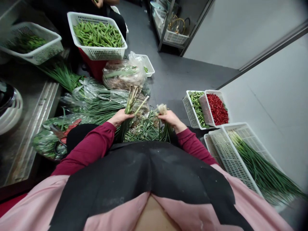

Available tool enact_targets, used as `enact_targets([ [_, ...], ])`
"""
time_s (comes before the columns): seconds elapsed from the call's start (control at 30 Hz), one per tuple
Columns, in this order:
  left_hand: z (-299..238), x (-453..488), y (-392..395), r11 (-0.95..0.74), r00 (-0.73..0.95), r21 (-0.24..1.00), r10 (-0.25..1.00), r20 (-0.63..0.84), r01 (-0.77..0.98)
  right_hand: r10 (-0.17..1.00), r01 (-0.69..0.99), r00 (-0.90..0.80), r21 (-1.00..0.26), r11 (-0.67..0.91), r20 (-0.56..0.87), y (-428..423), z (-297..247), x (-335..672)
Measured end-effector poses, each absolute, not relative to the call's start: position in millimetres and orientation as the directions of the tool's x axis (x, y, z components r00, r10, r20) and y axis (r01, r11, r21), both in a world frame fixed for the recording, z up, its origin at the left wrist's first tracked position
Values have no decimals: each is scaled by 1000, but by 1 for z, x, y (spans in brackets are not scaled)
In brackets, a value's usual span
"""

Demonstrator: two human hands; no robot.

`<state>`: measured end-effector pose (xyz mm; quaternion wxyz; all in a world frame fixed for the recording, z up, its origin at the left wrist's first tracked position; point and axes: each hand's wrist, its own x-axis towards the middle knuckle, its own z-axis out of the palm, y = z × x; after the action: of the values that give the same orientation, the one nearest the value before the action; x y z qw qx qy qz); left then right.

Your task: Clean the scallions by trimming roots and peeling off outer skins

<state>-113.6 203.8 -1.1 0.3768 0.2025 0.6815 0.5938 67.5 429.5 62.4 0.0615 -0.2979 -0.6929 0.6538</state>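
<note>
My left hand is closed around a bunch of green onions, their stalk ends pointing up and away from me. One pale stalk sticks out of that bunch to the right. In my right hand I grip a second bunch of green onions, its white ends upward and its green leaves hanging down. Below and between the hands lies a heap of loose green trimmings. Long green onions in clear plastic lie just left of my left hand.
Beyond stands a white basket of green peppers, with a stuffed plastic bag before it. At right are a basket of red chilies and a basket holding green onions. Scissors lie at left. Another person's hand shows at the top.
</note>
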Motion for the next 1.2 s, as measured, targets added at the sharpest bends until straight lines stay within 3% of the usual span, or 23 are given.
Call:
enact_targets([
  [0.1,2,-114,203,154,-629,955,724,-284,-254,488,504,-775,-859,95,-401,408,38,60],
  [0.23,4,-103,207,165,-555,941,772,-311,-297,627,310,-737,-951,-18,-252,397,41,49],
  [0.4,7,-79,218,192,-372,914,869,-328,-357,504,140,-834,-969,-201,-225,380,58,30],
  [0.57,11,-75,219,159,-253,839,910,-329,-521,506,148,-785,-900,-409,-359,380,56,29],
  [0.73,11,-82,218,147,-128,739,945,-302,-658,390,142,-813,-797,-586,-432,388,58,37],
  [0.97,14,-70,219,210,-9,746,961,-278,-632,216,292,-900,-892,-345,-378,359,50,31],
  [1.07,15,-70,219,216,-45,763,951,-306,-609,315,283,-878,-922,-264,-360,358,46,29],
  [1.2,12,-76,221,157,-218,803,917,-335,-574,432,278,-823,-925,-260,-369,366,39,32],
])
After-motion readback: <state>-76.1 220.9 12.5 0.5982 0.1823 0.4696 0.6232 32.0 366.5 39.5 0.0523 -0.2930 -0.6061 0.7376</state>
